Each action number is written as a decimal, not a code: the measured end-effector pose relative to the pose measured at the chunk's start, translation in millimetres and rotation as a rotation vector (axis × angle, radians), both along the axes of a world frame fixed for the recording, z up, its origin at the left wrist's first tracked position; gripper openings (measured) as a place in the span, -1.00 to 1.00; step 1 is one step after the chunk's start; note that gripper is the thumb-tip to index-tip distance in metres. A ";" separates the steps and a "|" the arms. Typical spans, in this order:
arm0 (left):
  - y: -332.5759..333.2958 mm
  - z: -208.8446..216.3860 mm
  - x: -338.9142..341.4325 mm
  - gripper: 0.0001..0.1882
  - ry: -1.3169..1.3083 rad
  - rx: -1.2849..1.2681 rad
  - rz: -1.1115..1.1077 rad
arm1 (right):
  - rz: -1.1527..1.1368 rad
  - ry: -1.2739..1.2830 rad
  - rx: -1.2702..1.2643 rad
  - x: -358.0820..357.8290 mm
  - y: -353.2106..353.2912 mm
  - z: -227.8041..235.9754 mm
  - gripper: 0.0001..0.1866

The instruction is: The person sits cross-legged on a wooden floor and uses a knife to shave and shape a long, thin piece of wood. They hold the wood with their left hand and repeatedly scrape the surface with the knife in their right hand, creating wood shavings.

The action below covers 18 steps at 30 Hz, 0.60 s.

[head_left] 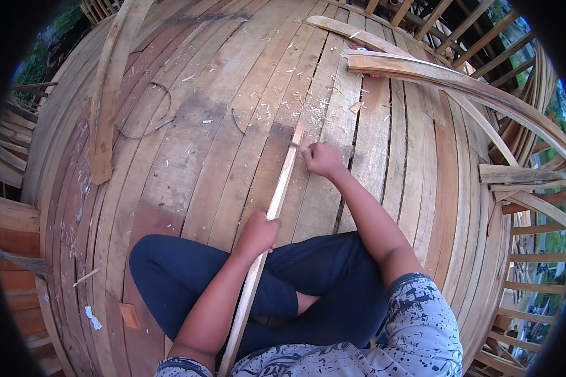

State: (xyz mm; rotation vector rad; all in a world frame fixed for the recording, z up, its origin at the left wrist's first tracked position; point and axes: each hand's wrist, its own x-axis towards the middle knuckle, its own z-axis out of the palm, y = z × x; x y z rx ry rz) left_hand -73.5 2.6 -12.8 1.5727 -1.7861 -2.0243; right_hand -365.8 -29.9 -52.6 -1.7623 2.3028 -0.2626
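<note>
Well out to the left of the left hand, a long board (102, 147) lies on the plank floor (170, 188). The left hand (258, 234) is wrapped in a fist around the wooden strip (284, 182), its forearm rising from the lower edge. The strip slants from beneath that forearm, through the fist, to just beyond the right hand. Curled shavings (314, 110) ahead of both hands suggest some wood has already been pared off; with the strip in hand, the work looks unfinished, though how much is left I cannot tell. The right hand (324, 160), its arm reaching farther forward, has curled fingers at the strip's far end; whether they pinch the strip or a small tool is unclear. Farther out, ahead and rightward of it, lies a curved board (434, 73).
</note>
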 end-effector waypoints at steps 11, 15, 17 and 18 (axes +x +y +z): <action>-0.9 -3.4 3.1 -0.79 -0.044 -0.042 -0.036 | -0.192 0.021 0.060 3.9 6.7 -7.3 -0.36; -2.8 -13.6 3.8 -0.79 -0.049 -0.062 -0.060 | -0.171 -0.060 0.029 18.6 11.3 -1.5 -0.35; 0.1 -12.9 8.4 -0.72 -0.060 -0.026 -0.036 | -0.175 -0.036 0.021 26.3 6.9 1.2 -0.35; -1.2 -10.5 8.6 -0.69 -0.062 -0.015 -0.023 | -0.192 -0.032 0.027 22.8 5.3 0.7 -0.36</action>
